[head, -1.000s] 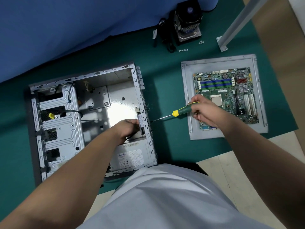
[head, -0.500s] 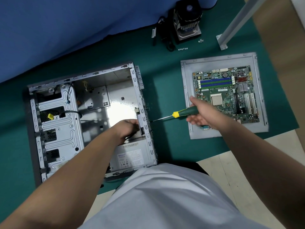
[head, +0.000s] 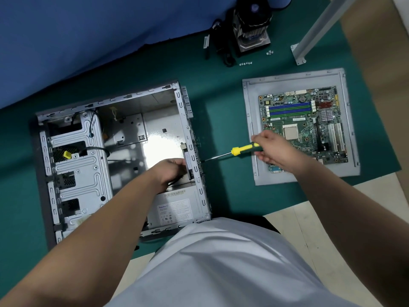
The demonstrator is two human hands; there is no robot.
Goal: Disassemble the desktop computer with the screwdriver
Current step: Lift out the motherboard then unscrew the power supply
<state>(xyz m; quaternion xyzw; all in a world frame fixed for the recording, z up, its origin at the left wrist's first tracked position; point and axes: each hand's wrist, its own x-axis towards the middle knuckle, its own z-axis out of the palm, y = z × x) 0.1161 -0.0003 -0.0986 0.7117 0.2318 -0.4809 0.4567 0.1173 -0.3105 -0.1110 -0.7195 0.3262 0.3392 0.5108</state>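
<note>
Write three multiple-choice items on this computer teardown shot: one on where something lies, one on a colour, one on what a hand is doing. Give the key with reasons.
1. Where does the motherboard lie?
A. Inside the case
B. On the grey panel to the right of the case
C. On top of the power supply

2. What colour is the screwdriver handle near the shaft?
A. Red
B. Blue
C. Yellow

3. What is the right hand doing?
A. Holding the screwdriver handle, its tip at the case's outer wall
B. Resting flat on the green mat
C. Lifting the cooler fan

Key:
1 B: the board sits on the grey panel, apart from the case.
2 C: the handle shows yellow by the metal shaft.
3 A: the fingers close round the handle while the left hand reaches inside the case, just above the power supply.
</note>
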